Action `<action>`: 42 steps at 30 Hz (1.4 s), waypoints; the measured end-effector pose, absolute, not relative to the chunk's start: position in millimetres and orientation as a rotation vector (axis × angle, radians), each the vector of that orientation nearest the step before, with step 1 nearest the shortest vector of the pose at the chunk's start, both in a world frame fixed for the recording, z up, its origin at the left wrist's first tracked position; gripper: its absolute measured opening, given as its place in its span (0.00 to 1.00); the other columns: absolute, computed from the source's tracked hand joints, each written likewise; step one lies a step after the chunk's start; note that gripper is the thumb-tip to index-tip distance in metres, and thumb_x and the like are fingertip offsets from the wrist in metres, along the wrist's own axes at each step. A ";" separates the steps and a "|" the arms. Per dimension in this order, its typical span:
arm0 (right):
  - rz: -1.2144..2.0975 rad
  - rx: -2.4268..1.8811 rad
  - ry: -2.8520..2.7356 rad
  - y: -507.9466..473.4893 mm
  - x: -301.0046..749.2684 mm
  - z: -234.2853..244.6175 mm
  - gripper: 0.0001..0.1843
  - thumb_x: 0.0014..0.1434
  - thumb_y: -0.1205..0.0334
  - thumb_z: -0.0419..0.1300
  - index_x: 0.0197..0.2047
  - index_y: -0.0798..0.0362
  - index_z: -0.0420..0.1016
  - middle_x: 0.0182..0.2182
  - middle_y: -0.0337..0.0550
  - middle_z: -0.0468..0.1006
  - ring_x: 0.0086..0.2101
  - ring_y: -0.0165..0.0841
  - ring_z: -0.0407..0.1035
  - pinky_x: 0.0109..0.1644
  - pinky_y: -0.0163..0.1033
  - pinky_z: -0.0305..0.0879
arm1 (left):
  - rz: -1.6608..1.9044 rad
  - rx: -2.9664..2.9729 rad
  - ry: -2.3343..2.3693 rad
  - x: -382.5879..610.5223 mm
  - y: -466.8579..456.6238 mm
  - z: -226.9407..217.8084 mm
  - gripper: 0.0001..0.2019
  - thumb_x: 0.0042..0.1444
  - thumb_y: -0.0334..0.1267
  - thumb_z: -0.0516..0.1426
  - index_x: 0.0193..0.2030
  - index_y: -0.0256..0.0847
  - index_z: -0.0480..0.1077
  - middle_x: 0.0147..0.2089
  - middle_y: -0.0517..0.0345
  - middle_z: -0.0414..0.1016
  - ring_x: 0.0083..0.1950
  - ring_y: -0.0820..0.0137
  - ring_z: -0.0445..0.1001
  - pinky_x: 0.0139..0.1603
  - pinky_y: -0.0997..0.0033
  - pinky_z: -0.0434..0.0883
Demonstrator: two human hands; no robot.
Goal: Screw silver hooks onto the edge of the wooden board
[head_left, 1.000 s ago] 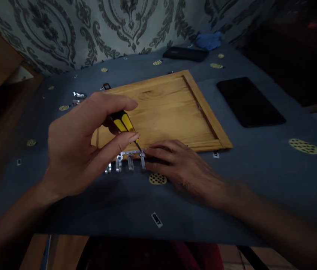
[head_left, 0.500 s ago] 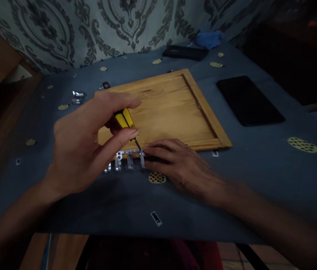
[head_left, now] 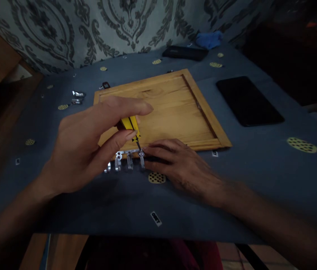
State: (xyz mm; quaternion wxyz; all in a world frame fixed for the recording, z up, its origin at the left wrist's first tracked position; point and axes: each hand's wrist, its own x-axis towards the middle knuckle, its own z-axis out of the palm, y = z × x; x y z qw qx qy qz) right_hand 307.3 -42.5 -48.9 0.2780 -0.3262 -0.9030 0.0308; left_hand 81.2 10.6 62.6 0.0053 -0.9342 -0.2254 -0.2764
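My left hand (head_left: 88, 142) is closed round a small screwdriver (head_left: 132, 127) with a yellow and black handle, thumb and forefinger at its sides. The screwdriver leans, its tip down at the right end of a silver metal hook rail (head_left: 129, 154). That rail lies along the near edge of a wooden framed panel (head_left: 172, 108), its several hooks pointing toward me. My right hand (head_left: 183, 165) rests low at the panel's near edge. Its fingertips press against the rail's right end, beside the screwdriver tip; the thumb is hidden.
Loose silver hooks (head_left: 77, 96) lie left of the panel. A dark tablet or large phone (head_left: 250, 100) is to the right. Behind are a black case-like object (head_left: 185, 53) and a blue cloth (head_left: 209, 39). A patterned curtain (head_left: 113, 26) hangs behind the blue tablecloth (head_left: 113, 210).
My left hand has shifted slightly right, its forefinger reaching farther out, and the screwdriver handle has turned and tilted a little. The right hand, panel and rail have stayed in place.
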 end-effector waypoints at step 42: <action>0.084 -0.826 -2.398 -40.7 306.9 -52.6 0.19 0.66 0.75 0.54 0.53 0.51 0.80 0.53 0.47 0.82 0.54 0.43 0.70 0.56 0.52 0.72 | -0.847 -2.854 -0.700 78.6 14.9 58.9 0.19 0.67 0.32 0.59 0.64 0.44 0.67 0.58 0.60 0.80 0.42 0.74 0.81 0.47 0.73 0.80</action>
